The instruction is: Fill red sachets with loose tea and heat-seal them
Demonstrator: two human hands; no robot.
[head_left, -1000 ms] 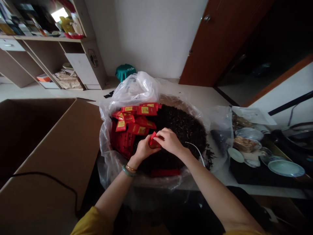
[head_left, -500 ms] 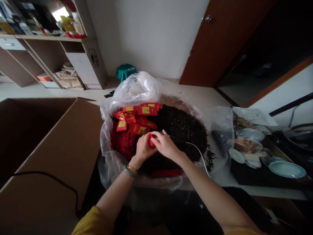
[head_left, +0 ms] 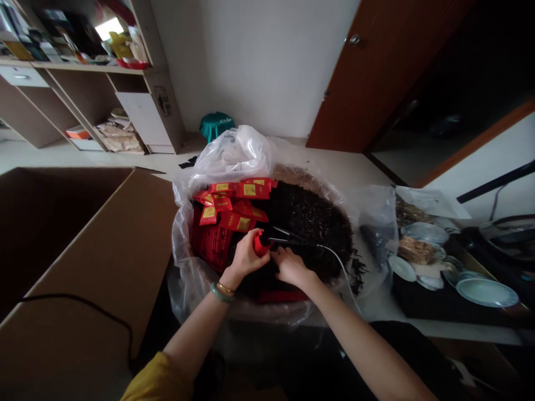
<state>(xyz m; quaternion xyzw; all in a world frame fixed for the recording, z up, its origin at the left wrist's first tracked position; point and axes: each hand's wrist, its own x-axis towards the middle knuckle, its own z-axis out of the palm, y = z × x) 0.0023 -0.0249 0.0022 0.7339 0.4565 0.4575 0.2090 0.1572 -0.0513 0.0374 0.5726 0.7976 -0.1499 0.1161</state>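
Observation:
My left hand [head_left: 246, 257] is closed round a small red packet [head_left: 259, 243], whose dark mouth faces up and to the right. Just beside it, my right hand [head_left: 290, 267] reaches low over the dark dried leaves [head_left: 315, 214], fingers bent and somewhat apart; their tips are partly lost against the leaves. Above that hand lies a dark clamp-like tool [head_left: 288, 238] with two pale, narrow jaws and a white cable [head_left: 340, 264]. Red packets with yellow labels [head_left: 246, 190] are heaped at the far left, above a row of tightly stacked red packets [head_left: 212, 245].
Clear plastic sheeting [head_left: 184, 278] lines the round container. A large open cardboard box [head_left: 104, 245] stands on the left. To the right, dishes [head_left: 487, 291] sit on a dark surface. Behind are a shelf unit [head_left: 146, 120], a green bundle [head_left: 215, 125] and a brown door [head_left: 334, 78].
My right hand has left the red packet and moved down and right to the leaves. My left hand keeps the packet, now turned with its mouth showing.

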